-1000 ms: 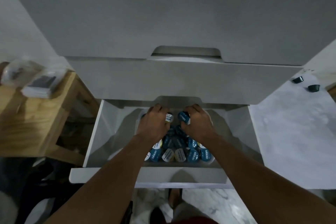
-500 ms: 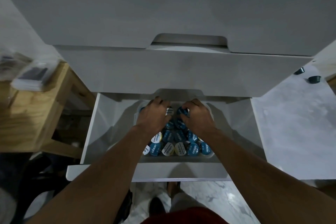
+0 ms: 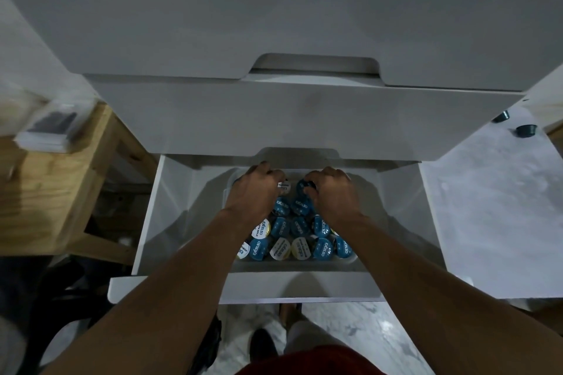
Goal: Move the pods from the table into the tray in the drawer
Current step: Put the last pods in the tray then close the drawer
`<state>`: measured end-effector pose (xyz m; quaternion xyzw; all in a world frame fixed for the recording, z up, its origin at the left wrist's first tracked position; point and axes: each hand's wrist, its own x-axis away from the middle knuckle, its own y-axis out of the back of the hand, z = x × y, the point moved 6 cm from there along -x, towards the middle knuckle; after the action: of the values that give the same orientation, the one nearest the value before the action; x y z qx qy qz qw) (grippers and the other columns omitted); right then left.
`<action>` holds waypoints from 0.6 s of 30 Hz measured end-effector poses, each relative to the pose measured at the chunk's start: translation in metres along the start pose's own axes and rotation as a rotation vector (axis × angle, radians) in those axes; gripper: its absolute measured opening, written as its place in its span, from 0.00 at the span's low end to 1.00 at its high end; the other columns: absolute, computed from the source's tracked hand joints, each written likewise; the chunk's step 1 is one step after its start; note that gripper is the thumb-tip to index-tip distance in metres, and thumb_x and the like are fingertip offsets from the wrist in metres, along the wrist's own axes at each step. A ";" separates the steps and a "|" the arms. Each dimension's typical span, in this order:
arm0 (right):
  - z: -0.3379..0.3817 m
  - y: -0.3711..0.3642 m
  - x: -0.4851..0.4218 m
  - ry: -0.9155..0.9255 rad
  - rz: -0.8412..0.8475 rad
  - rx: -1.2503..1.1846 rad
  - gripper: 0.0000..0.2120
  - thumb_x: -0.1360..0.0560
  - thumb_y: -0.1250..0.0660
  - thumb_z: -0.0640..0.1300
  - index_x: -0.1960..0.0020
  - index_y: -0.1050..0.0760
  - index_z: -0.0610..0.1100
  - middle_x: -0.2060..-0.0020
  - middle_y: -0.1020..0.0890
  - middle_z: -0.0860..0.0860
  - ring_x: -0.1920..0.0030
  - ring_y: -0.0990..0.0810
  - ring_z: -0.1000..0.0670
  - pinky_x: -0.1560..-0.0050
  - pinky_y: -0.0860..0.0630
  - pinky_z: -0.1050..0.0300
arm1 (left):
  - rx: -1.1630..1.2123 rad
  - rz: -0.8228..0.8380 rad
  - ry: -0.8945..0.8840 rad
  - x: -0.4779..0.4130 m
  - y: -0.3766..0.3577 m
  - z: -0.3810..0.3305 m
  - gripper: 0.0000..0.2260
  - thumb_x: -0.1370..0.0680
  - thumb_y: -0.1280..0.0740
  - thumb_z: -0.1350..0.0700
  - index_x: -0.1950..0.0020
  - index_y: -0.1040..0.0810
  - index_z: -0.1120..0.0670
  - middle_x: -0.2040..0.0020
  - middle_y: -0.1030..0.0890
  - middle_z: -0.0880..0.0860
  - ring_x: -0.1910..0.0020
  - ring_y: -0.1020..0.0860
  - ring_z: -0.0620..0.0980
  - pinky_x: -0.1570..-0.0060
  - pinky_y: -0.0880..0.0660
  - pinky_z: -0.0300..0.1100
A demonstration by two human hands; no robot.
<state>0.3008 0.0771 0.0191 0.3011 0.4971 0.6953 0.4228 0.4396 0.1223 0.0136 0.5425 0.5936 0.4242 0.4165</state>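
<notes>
An open white drawer point(image 3: 170, 222) holds a clear tray point(image 3: 350, 260) filled with several blue and white coffee pods point(image 3: 281, 248). Both my hands reach deep into the back of the tray. My left hand point(image 3: 253, 192) grips a white-lidded pod point(image 3: 284, 186) at its fingertips. My right hand point(image 3: 332, 192) grips a blue-lidded pod point(image 3: 302, 186). The two held pods sit side by side above the back row. Two dark pods point(image 3: 525, 130) lie on the white table point(image 3: 487, 207) at the far right.
A closed drawer front point(image 3: 304, 119) overhangs the back of the open drawer, just above my knuckles. A wooden stand point(image 3: 54, 186) with a stack of packets point(image 3: 48, 134) is at the left. My feet show on the marble floor point(image 3: 350, 332) below.
Both hands have stayed at the back of the tray, each still closed on its pod, and have drawn slightly apart. The view has tilted a little.
</notes>
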 end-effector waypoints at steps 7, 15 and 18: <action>0.003 0.000 -0.004 -0.022 -0.010 -0.018 0.09 0.26 0.32 0.45 0.48 0.19 0.45 0.54 0.18 0.45 0.54 0.21 0.43 0.51 0.23 0.52 | -0.037 -0.006 -0.003 0.000 0.003 -0.002 0.10 0.26 0.31 0.52 0.46 0.21 0.52 0.50 0.21 0.53 0.52 0.21 0.54 0.55 0.23 0.47; 0.006 0.005 -0.004 -0.026 0.050 -0.050 0.11 0.24 0.35 0.44 0.43 0.20 0.45 0.49 0.18 0.45 0.48 0.21 0.44 0.47 0.28 0.56 | -0.048 0.045 0.005 -0.005 0.003 -0.003 0.10 0.24 0.34 0.53 0.43 0.23 0.52 0.47 0.23 0.52 0.48 0.23 0.53 0.53 0.26 0.46; 0.007 0.005 -0.006 -0.016 0.078 -0.051 0.11 0.24 0.35 0.44 0.43 0.21 0.45 0.49 0.18 0.46 0.47 0.22 0.45 0.47 0.28 0.56 | -0.051 0.071 0.003 -0.007 0.003 -0.003 0.11 0.24 0.35 0.52 0.43 0.23 0.51 0.47 0.24 0.52 0.47 0.24 0.53 0.51 0.26 0.46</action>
<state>0.3079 0.0740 0.0266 0.3149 0.4637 0.7214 0.4067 0.4383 0.1158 0.0179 0.5519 0.5636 0.4543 0.4140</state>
